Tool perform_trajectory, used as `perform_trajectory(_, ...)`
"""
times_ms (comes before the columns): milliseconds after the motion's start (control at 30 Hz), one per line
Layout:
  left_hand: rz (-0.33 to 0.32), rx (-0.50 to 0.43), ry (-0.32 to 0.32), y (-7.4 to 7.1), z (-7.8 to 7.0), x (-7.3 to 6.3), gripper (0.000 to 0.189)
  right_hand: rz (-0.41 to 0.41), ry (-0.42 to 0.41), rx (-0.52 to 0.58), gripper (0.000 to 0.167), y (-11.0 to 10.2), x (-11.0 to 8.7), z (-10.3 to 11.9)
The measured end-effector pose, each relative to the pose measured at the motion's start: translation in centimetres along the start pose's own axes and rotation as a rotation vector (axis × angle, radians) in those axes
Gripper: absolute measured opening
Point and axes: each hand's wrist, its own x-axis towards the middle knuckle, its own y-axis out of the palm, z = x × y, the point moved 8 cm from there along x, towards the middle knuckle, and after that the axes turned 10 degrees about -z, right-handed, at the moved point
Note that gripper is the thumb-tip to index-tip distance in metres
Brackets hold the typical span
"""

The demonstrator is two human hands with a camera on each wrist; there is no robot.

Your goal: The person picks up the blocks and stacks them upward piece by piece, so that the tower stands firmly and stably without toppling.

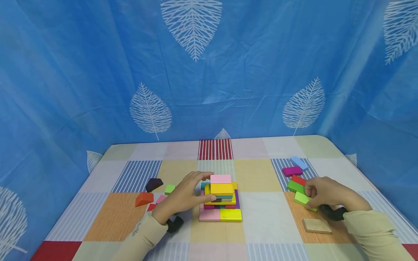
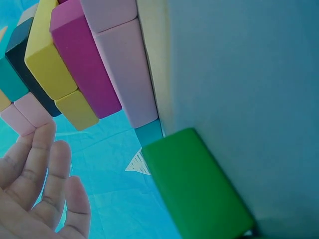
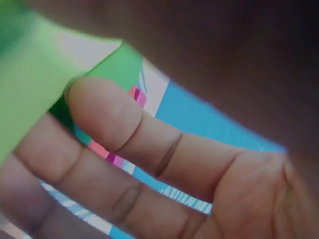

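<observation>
Okay, I've got the left hand loosely open at the block stack. Right of the stack, my right hand pinches a light-green block.

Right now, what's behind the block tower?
Behind the block tower, I see striped tablecloth patches, then the blue curtain. The block tower hides anything right against its back.

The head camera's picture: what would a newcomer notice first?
Probably the colourful block tower in the middle of the checked cloth, with the left hand beside it. Behind hangs a blue curtain printed with white leaves. Toward the right, the right hand touches a light green block.
</observation>
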Motion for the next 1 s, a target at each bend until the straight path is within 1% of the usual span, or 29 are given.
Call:
perform_trajectory(167, -0.003, 0.003, 0.004, -0.1, 0.0, 0.0, 0.074, -0.006, -0.047, -0.003, 0.028, 0.0, 0.1, 1.3)
perform_trajectory(267, -0.002, 0.010, 0.008, -0.1, -0.1, 0.0, 0.074, -0.041, -0.100, 0.007, 0.025, -0.1, 0.2, 2.4)
perform_trajectory(400, 0.000, 0.008, 0.014, -0.1, -0.1, 0.0, 0.074, -0.132, -0.187, 0.026, 0.024, -0.2, 0.5, 4.3)
perform_trajectory(500, 0.003, 0.005, 0.013, -0.1, -0.1, 0.0, 0.074, -0.198, -0.250, 0.057, 0.026, 0.0, 0.8, 5.6)
perform_trajectory(567, 0.003, 0.005, 0.008, -0.1, 0.0, 0.0, 0.074, -0.243, -0.304, 0.084, 0.028, 0.2, 1.0, 6.5)
perform_trajectory(667, 0.003, 0.004, 0.004, 0.0, 0.1, 0.0, 0.073, -0.334, -0.380, 0.126, 0.029, 0.3, 1.2, 7.7)
perform_trajectory(767, 0.001, 0.004, 0.006, 0.0, 0.1, 0.0, 0.073, -0.418, -0.439, 0.184, 0.030, 0.3, 1.4, 8.7)
perform_trajectory(867, -0.001, 0.004, 0.014, 0.0, 0.1, 0.0, 0.072, -0.457, -0.446, 0.241, 0.031, 0.3, 1.6, 9.6)
perform_trajectory(1000, 0.000, -0.001, 0.019, -0.1, 0.0, 0.0, 0.071, -0.441, -0.404, 0.309, 0.031, 0.6, 2.2, 10.8)
